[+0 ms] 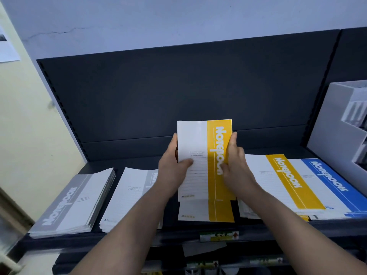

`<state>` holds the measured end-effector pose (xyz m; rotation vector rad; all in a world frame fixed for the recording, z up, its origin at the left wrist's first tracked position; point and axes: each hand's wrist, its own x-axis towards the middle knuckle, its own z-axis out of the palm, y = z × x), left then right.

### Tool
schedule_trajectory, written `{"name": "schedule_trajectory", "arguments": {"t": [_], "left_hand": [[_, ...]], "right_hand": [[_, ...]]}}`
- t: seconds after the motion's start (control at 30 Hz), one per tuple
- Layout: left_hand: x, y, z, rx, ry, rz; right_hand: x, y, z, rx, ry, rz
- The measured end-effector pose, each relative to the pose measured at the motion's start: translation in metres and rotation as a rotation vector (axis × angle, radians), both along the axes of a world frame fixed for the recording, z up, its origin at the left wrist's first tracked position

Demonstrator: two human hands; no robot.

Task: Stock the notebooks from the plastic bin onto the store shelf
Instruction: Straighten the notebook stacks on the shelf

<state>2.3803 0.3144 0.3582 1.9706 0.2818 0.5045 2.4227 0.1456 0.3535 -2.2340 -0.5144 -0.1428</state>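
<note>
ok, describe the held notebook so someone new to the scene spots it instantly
Find the dark shelf lined with notebook stacks. Over its middle stack, the left hand and right hand grip one notebook, tilted up. It alone is lifted; the other yellow-striped ones lie flat.

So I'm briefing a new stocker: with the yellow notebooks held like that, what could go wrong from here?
1. The left hand and right hand grip the held yellow notebooks mainly by the side edges, so copies might slip or fan out.
2. The yellow notebook lying beneath reaches near the shelf front; a careless set-down could push it off.
3. The right forearm crosses the neighbouring yellow stack, whose lower copies look uneven, and may nudge it.
</note>
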Motion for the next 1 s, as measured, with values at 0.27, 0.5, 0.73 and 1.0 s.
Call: {"name": "schedule_trajectory", "arguments": {"t": [0.27,0.5,0.73,1.0], "left_hand": [[0.001,-0.001,-0.014,0.000,0.365,-0.021],[0.014,-0.004,-0.034,0.154,0.497,0.045],[0.015,-0.005,-0.033,0.209,0.552,0.067],[0.015,-0.002,-0.024,-0.169,0.577,0.051]], "right_hand": [[0.008,0.002,-0.010,-0.319,0.325,0.030],[0.011,0.010,-0.029,-0.400,0.410,-0.049],[0.000,0.010,-0.032,-0.540,0.264,0.091],[-0.004,0.010,-0.037,-0.597,0.250,0.153]]}}
